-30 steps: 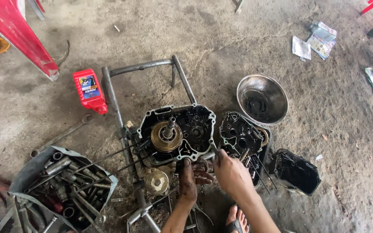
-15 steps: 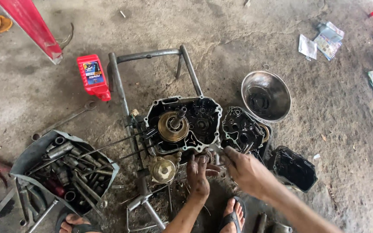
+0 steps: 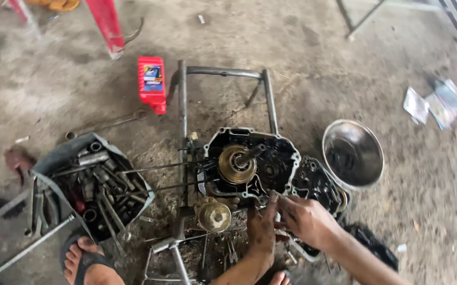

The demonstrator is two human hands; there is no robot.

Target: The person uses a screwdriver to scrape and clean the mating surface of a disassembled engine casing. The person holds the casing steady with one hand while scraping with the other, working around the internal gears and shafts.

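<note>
An opened engine crankcase (image 3: 271, 158) with a brass-coloured round part (image 3: 236, 164) lies on a grey metal stand (image 3: 182, 111) on the concrete floor. My left hand (image 3: 262, 227) rests at the case's near edge, fingers pointing up at it. Next to it, my right hand (image 3: 305, 219) grips the same edge, between the case and a second dark engine cover (image 3: 318, 182). Whether either hand holds a small part is hidden. A smaller brass-coloured piece (image 3: 213, 215) sits just left of my left hand.
A grey tray of sockets and wrenches (image 3: 94, 182) lies at the left, beside my sandalled foot (image 3: 88, 261). A steel bowl (image 3: 352, 153) stands right of the engine. A red oil bottle (image 3: 152, 83), a long wrench (image 3: 107, 124) and scattered packets (image 3: 434, 103) lie farther off.
The view has shifted, so everything sits lower and more to the right. Both hands stay at the near edge of the crankcase, now closer together.
</note>
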